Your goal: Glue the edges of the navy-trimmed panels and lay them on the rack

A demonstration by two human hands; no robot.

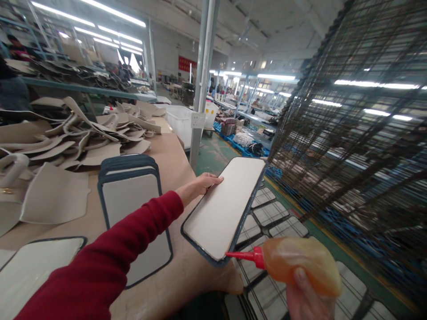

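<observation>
My left hand grips the left edge of a white rounded panel with a dark blue rim, thumb on its face, and holds it tilted above the table's edge. In my right hand is a glue bottle, amber and soft-sided, with a red nozzle. The nozzle's tip is at the panel's lower right corner, on or just beside the rim; I cannot tell if it touches. A stack of similar panels lies on the table left of my hands, partly behind my red sleeve.
Many beige cut pieces are heaped on the brown table. Another panel lies at the front left. Right of the table, a rack bears several panels. Tall wire mesh racks stand at right, and a metal post rises behind.
</observation>
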